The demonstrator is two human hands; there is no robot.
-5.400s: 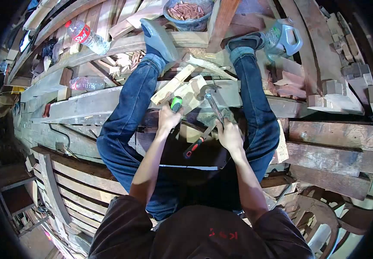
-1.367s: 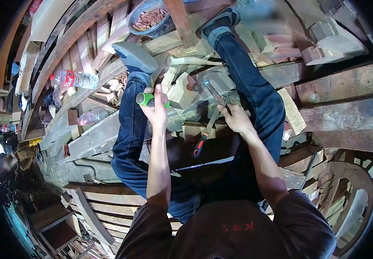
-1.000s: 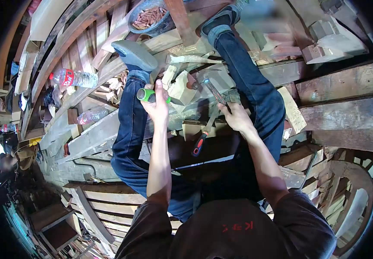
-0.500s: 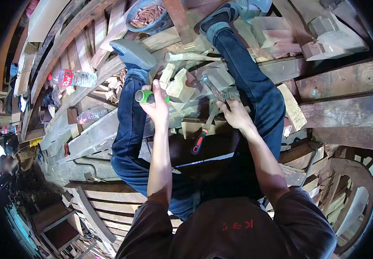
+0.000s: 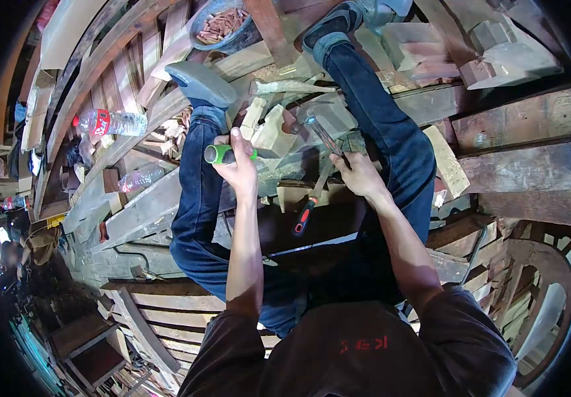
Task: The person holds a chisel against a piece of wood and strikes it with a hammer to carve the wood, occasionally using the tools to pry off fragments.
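My left hand [image 5: 238, 162] is closed around a green-and-black tool handle [image 5: 217, 155], its thumb pointing up and away from me; the tool's working end is hidden. My right hand [image 5: 357, 173] grips the near end of a narrow, worn bar-like tool [image 5: 326, 137], whose bright metal end points forward and left. Just left of that hand lies a tool with a red-and-black handle [image 5: 304, 218] and a flat metal blade, handle toward me. Pale cut wood blocks [image 5: 274, 132] sit between my legs, ahead of both hands.
A bucket of wood pieces [image 5: 222, 26] stands at the front. Two plastic bottles, one red-labelled [image 5: 112, 122] and one clear [image 5: 141, 177], lie at left. Thick planks [image 5: 523, 126] run along the right, with a curved wooden frame [image 5: 563, 291] below them. Wood scraps surround my feet.
Both hands keep their hold on the tools and barely shift. The whole view slides very slightly to the left.
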